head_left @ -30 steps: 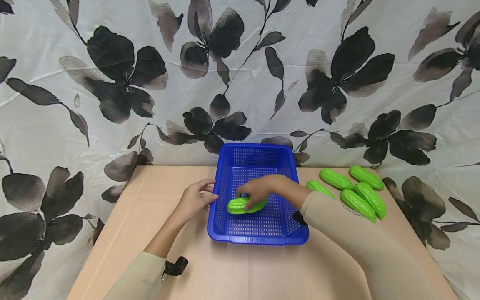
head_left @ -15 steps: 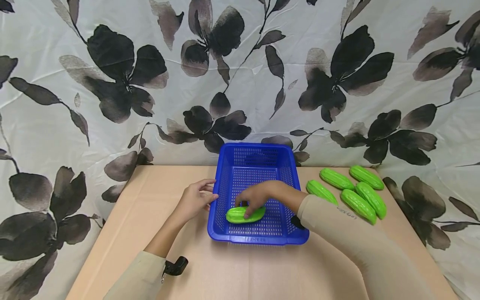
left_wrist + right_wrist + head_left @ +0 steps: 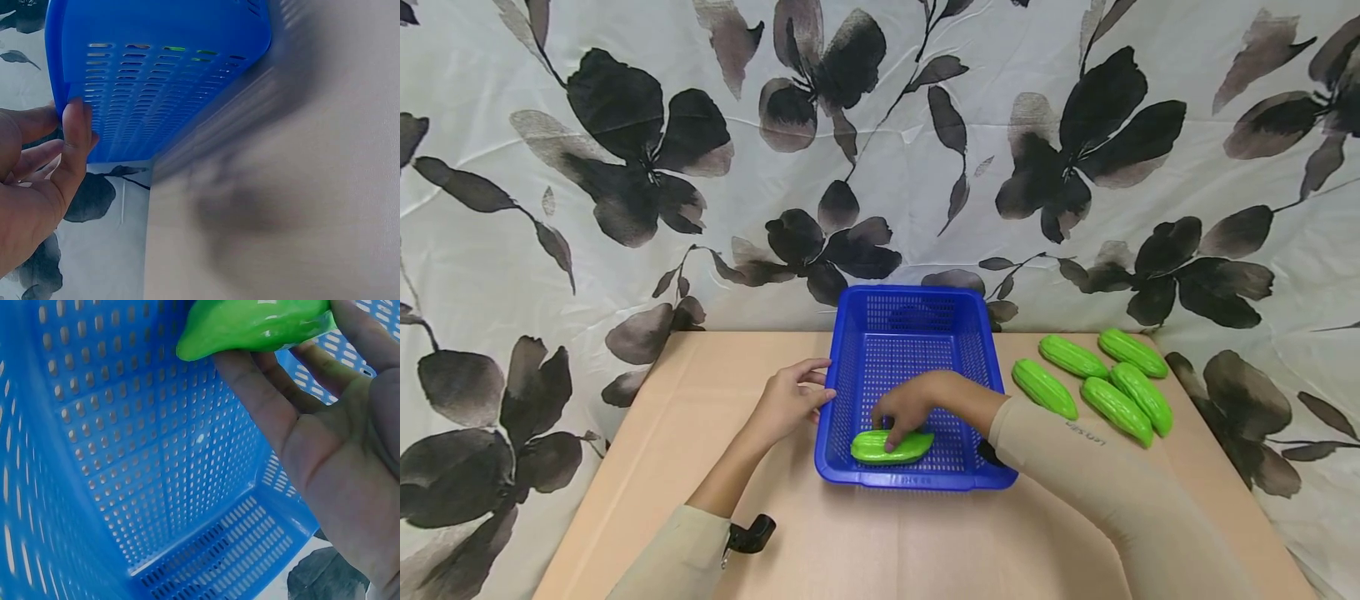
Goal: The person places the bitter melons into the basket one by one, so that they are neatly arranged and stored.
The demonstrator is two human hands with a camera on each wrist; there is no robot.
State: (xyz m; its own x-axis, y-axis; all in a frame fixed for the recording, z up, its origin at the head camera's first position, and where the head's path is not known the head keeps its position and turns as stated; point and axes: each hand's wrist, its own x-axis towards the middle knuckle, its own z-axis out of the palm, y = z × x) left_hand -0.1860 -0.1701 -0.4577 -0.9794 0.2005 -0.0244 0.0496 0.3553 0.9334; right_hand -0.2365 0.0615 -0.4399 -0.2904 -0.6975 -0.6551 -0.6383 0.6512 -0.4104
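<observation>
A glossy green toy cucumber [image 3: 891,447], ribbed and tapered at its end, lies crosswise in the near part of the blue plastic basket [image 3: 917,481]. My right hand [image 3: 912,407] reaches in from the right and grips it between thumb and fingers. The right wrist view shows the cucumber [image 3: 262,325] against the fingertips, partly cut off by the frame's top. At the basket's left side, my left hand [image 3: 790,400] pinches the rim; in the left wrist view its thumb and fingers [image 3: 76,134] meet at that edge.
Several more green cucumbers [image 3: 1116,410] lie grouped on the light wooden table [image 3: 760,500], right of the basket. A white cloth with dark flowers [image 3: 917,192] hangs behind the table. Dark wrist cameras [image 3: 751,533] are worn at both sleeves.
My right hand has moved the cucumber toward the near end of the basket. The left hand has stayed at the left rim.
</observation>
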